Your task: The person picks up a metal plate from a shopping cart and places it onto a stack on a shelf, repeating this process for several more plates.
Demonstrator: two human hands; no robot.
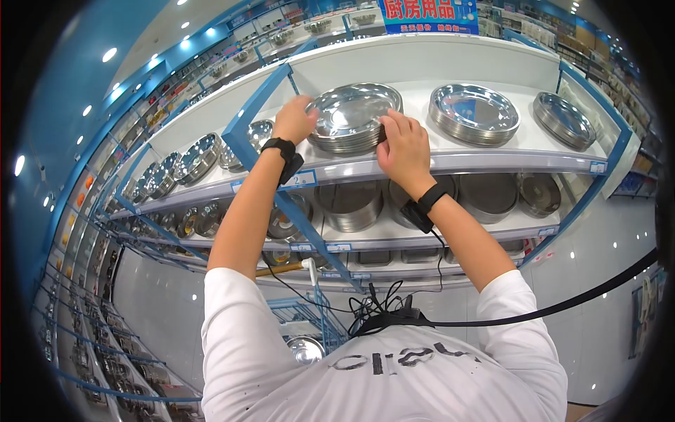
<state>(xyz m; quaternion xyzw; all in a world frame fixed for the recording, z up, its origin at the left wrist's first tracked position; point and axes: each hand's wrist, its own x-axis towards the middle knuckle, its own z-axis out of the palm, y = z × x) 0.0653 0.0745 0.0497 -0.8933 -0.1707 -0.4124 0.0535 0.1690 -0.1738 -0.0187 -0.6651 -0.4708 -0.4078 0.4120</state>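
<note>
On the top shelf, a stack of large round steel plates lies between my two hands. At its left rim is my left hand, slightly blurred, with its fingers bent toward the edge. My right hand rests against the stack's right front side, fingers curved over the rim. Whether either hand grips a plate is hard to make out. To the right stand a second stack of steel plates and a smaller stack.
Blue uprights divide the white shelving. Lower shelves hold dark round pans. More steel bowls stand at the left. A cart with a steel bowl is below. A black strap crosses at the right.
</note>
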